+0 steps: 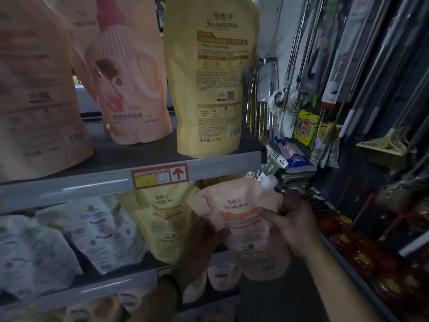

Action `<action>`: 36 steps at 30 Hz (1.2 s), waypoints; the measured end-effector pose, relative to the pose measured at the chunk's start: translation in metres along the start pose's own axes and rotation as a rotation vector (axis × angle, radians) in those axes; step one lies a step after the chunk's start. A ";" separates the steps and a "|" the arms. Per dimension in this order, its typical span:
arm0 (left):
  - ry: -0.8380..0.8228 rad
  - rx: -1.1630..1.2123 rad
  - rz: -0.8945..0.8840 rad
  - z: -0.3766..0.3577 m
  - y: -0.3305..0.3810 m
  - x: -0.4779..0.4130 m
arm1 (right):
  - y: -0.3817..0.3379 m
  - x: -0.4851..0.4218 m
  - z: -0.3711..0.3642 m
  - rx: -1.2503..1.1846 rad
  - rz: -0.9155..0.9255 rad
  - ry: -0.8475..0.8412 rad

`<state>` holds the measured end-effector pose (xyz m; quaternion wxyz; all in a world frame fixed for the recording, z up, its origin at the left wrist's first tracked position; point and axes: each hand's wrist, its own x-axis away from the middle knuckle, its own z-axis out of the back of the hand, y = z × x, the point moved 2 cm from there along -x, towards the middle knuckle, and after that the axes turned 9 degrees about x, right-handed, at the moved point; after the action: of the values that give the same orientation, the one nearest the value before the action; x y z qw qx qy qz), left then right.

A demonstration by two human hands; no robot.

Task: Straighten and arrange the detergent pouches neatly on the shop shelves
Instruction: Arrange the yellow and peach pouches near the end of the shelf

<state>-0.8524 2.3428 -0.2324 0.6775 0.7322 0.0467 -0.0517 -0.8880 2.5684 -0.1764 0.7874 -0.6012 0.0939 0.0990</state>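
Both hands hold one peach pouch (246, 231) in the air in front of the middle shelf (104, 290), just below the front rail of the upper shelf (69, 185). The left hand (204, 242) grips the pouch's left edge, thumb on the printed face and fingers behind it. The right hand (292, 226) is clamped on the right edge, thumb lying across the front. The pouch shows its back label (brand name "Snowroma" at the top), tilts slightly, and its white cap (269, 182) points up and to the right.

On the upper shelf a yellow pouch (206, 77) stands upright at the right end, back label facing out and its base at the shelf's front edge. Left of it stands a pink pouch (130, 77) printed with a bottle, then a large peach pouch (34, 89), blurred. A red price tag (160, 175) sits on the rail.

On the middle shelf a second yellow pouch (164, 224) leans back, just left of the held one, beside white pouches (104, 233) that also lean. Mop handles (348, 54) hang at the right.
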 end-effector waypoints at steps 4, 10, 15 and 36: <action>0.090 0.035 0.009 0.007 0.012 0.015 | -0.023 0.011 -0.005 -0.041 0.019 -0.021; 0.288 0.135 -0.064 0.021 0.041 0.042 | -0.072 0.018 -0.013 -0.002 0.111 -0.019; 0.384 0.278 -0.212 0.037 0.082 0.057 | -0.126 0.016 -0.026 -0.017 0.218 -0.073; 0.356 0.109 -0.604 0.132 0.275 0.062 | -0.303 -0.022 -0.071 0.111 0.443 0.063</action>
<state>-0.7546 2.1895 0.0206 0.5728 0.7180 0.3755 -0.1239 -0.8294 2.4209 0.0925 0.7749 -0.5244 0.2535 0.2455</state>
